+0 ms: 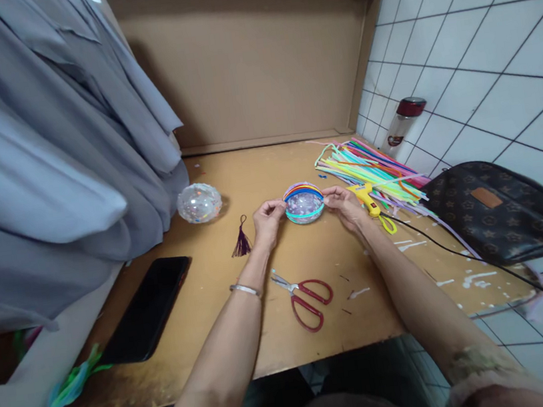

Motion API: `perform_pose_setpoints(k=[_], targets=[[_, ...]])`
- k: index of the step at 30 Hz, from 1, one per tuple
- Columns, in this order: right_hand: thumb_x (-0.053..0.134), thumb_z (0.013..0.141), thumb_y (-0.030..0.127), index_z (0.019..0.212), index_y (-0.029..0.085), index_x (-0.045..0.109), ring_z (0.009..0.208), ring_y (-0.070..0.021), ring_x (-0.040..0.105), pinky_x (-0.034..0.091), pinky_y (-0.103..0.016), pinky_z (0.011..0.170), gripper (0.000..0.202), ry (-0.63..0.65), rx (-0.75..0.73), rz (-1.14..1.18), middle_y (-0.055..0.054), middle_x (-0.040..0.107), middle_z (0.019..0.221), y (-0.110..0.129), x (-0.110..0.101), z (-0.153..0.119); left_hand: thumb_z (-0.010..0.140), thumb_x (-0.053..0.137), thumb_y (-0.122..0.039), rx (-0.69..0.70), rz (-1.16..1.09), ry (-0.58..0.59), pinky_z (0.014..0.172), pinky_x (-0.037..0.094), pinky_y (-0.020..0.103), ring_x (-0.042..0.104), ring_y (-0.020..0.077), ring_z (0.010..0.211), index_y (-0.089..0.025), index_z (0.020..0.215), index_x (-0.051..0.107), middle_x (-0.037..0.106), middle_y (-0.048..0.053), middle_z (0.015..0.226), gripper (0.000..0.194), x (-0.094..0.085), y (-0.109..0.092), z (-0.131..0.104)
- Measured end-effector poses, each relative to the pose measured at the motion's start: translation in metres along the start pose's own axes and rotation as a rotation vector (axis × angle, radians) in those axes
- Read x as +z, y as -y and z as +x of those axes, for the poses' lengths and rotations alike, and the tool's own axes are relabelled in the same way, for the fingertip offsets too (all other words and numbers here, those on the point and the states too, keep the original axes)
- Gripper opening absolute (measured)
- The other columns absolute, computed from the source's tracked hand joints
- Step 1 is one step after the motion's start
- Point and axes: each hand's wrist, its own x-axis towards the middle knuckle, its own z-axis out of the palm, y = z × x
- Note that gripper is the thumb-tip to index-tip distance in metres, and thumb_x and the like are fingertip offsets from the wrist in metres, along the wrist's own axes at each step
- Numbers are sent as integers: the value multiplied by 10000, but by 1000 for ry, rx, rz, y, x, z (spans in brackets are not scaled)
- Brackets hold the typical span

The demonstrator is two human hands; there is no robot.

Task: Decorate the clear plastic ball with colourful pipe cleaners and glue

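A clear ball [305, 207] wrapped with coloured strips, with red, yellow and blue bands over its top and a turquoise one across its lower part, sits at the middle of the table. My left hand [268, 221] pinches at the ball's left side, fingertips at the ends of the strips. On the opposite side, my right hand [345, 205] has thumb and fingers closed at the strips' right ends. A dark tassel [241, 240] lies left of my left hand. Red-handled scissors [306, 298] lie between my forearms. Just beyond my right hand is a yellow glue gun [366, 199].
Coloured pipe cleaners [372, 169] are heaped at the back right, near a lidded bottle [404, 123] and a dark patterned bag [500, 212]. A black cable crosses the right side. Leftward are another clear ball [199, 203], a phone [147, 308] and grey cloth [40, 141]. Cardboard [251, 58] stands behind.
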Motion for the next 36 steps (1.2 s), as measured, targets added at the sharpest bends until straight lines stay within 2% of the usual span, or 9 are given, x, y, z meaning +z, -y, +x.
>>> perform_pose_setpoints(k=[7, 12, 18, 24, 29, 36], targets=[[859, 449, 269, 739, 232, 685, 622, -98, 499, 371, -256, 605, 340, 4, 37, 62, 43, 641, 689, -1, -3, 0, 597, 828, -340, 22, 24, 29, 717, 521, 278, 626, 140, 720, -169, 690, 676, 719, 32, 810, 247, -2, 0, 2], [863, 446, 243, 729, 241, 693, 617, -93, 493, 365, -239, 575, 330, 0, 32, 110, 45, 637, 704, -1, -3, -1, 593, 838, -348, 35, 25, 31, 700, 518, 269, 610, 122, 660, -171, 721, 671, 693, 5, 719, 275, -2, 2, 4], [859, 430, 199, 650, 247, 678, 618, -88, 494, 361, -229, 559, 289, -6, 14, 144, 52, 643, 720, -1, -1, 0, 611, 822, -357, 56, 42, 13, 746, 539, 295, 649, 142, 703, -178, 741, 665, 719, 24, 766, 271, -1, 3, 4], [861, 441, 215, 637, 241, 705, 620, -83, 497, 379, -241, 576, 251, -4, 34, 106, 43, 656, 728, -4, -3, 1, 671, 772, -320, 125, 100, 11, 850, 555, 366, 702, 193, 819, -178, 766, 687, 761, 70, 883, 191, -1, 5, 3], [855, 452, 234, 659, 242, 708, 615, -92, 492, 388, -263, 591, 253, -6, 38, 81, 40, 647, 707, -6, -5, 3, 710, 730, -274, 180, 210, -16, 877, 554, 371, 714, 212, 856, -184, 768, 726, 772, 74, 894, 107, 1, 2, -1], [852, 453, 253, 662, 248, 688, 629, -113, 517, 419, -286, 601, 266, -8, 38, 38, 27, 661, 733, -7, -9, 4, 711, 730, -227, 343, 331, 30, 897, 537, 375, 700, 230, 914, -219, 757, 777, 760, 91, 953, 67, 4, -8, -9]])
